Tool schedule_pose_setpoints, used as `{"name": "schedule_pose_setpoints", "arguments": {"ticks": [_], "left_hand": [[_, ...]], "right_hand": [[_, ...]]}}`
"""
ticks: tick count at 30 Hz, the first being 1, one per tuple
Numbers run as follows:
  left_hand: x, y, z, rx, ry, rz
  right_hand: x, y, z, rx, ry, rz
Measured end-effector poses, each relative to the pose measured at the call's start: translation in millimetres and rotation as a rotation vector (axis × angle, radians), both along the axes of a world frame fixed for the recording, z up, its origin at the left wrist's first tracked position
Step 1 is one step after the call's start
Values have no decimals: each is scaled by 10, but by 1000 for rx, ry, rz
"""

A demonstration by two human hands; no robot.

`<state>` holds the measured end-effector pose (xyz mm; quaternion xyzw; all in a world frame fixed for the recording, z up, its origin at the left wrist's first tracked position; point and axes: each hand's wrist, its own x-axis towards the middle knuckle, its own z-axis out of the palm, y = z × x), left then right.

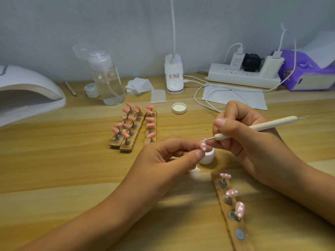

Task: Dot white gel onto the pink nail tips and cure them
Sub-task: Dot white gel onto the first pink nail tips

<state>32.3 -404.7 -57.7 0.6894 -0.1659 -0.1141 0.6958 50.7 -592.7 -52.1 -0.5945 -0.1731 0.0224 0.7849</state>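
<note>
Snugly, left hand (163, 158) pinches tip (203, 145), right hand (241, 132) tool (257, 127)

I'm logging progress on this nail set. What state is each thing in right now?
Left hand: pinches the nail tip.
Nail tip: pink, several white dots on it.
Right hand: grips the dotting pen, its point at the tip.
Gel jar: open, under the hands.
Jar lid: off, lying inside up.
Near strip: three dotted tips, one bare magnet.
Far strips: tips plain pink, undotted.
Pump bottle: cap flipped open.

Home nail desk: curing lamp (27, 91), power strip (243, 77), tissues (306, 73).
</note>
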Motion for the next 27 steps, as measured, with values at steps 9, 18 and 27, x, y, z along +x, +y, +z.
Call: {"name": "schedule_pose_setpoints", "arguments": {"ticks": [9,18,27], "left_hand": [[-5,-11,9,-13,-2,0],[4,7,-6,10,-9,-21],[7,8,-20,16,-18,-22]], "right_hand": [[-1,10,17,41,16,21],[-13,23,25,18,17,1],[-11,27,19,8,31,-22]]}}
